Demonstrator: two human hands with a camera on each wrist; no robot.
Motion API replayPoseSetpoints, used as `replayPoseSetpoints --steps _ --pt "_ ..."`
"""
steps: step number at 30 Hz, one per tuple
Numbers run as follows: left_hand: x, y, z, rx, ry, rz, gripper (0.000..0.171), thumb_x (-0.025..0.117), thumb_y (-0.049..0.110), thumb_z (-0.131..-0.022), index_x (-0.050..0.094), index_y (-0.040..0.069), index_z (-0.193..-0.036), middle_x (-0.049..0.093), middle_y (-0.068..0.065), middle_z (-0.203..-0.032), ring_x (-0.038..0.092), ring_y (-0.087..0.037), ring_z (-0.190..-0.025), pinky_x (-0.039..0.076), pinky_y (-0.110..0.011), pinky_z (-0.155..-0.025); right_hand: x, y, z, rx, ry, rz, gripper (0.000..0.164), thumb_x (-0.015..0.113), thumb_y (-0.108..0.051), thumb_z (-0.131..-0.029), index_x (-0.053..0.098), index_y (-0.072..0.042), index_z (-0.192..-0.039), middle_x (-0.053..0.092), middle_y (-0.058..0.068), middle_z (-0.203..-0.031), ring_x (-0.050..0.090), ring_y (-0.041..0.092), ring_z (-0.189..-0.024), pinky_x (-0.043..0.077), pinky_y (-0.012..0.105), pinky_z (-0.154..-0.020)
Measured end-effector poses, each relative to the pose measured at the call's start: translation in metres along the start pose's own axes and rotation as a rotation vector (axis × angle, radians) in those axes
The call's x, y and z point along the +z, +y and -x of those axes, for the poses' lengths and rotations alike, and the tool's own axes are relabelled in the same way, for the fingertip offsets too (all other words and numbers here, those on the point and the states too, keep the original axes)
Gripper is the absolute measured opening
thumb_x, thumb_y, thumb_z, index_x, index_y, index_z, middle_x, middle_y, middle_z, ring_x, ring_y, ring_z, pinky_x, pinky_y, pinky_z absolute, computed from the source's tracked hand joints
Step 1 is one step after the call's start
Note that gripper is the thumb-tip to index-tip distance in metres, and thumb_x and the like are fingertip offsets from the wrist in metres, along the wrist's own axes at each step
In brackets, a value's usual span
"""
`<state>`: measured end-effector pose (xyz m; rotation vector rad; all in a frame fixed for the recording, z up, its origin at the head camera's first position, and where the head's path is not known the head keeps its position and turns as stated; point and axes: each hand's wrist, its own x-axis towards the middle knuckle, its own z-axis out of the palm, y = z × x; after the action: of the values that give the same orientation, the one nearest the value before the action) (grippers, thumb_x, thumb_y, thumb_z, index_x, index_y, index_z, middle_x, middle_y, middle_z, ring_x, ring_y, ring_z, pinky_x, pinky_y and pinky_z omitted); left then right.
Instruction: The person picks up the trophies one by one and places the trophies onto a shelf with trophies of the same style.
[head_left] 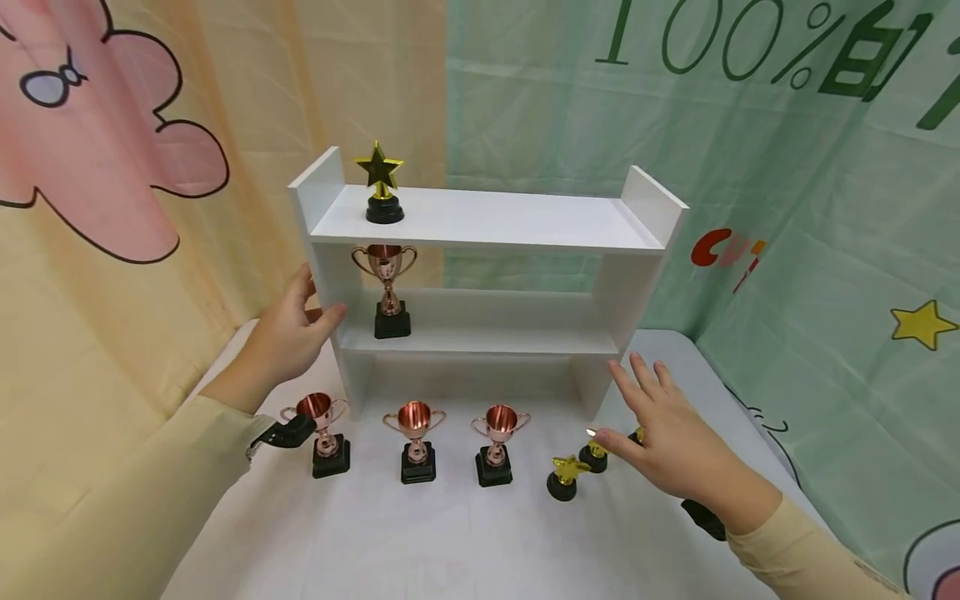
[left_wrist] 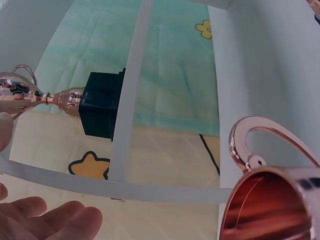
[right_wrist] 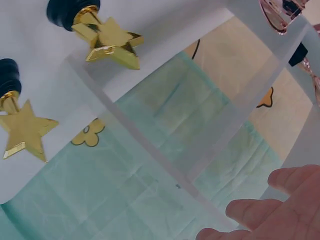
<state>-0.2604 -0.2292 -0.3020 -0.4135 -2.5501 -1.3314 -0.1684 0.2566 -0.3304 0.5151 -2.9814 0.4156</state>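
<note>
Apparently between placements: one star point(head_left: 379, 171) and one cup point(head_left: 386, 265) sit at the left of the shelf point(head_left: 510, 218), upper centre of frame; three cups point(head_left: 415, 421) stand on the tabletop point(head_left: 450, 542), lower centre, gold stars point(head_left: 567, 469) lower right. Left hand point(head_left: 288, 337), left of frame: fingers apart at shelf's side, contact unclear, no trophy held. Right hand point(head_left: 678, 437), lower right: fingers spread, empty. Next move likely calls for curling fingers round a tabletop piece.

The bare left hand point(head_left: 287, 335) is raised, thumb held apart from its fingers; the bare right hand point(head_left: 678, 437) spreads its extended fingers, thumb pointing inward. Both forearms point(head_left: 161, 479) reach forward in long, pale beige fabric sleeves point(head_left: 791, 542), wrists point(head_left: 234, 383) showing beyond the cuffs.
</note>
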Motion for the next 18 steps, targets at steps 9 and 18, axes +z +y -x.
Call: replayPoseSetpoints --steps 9,18 --pt "0.004 -0.003 -0.001 -0.024 -0.032 -0.150 0.066 0.045 0.028 -0.113 0.013 0.012 -0.169 0.035 -0.025 -0.168 0.039 -0.052 -0.150 0.039 -0.070 -0.113 0.005 0.017 0.012 0.025 -0.010 -0.031 0.098 0.064 -0.062 -0.099 0.016 -0.014 -0.170 0.008 0.024 -0.176 0.005 0.061 -0.157 0.022 0.083 -0.112" --pt "0.008 -0.004 0.001 -0.055 -0.004 -0.236 0.059 0.044 0.031 -0.113 0.027 0.009 -0.166 0.045 -0.028 -0.160 0.048 -0.052 -0.143 0.040 -0.070 -0.114 0.005 0.038 0.022 0.019 0.005 -0.084 0.096 0.069 -0.052 -0.099 0.016 -0.017 -0.171 0.006 0.024 -0.176 0.003 0.060 -0.158 0.021 0.086 -0.109"
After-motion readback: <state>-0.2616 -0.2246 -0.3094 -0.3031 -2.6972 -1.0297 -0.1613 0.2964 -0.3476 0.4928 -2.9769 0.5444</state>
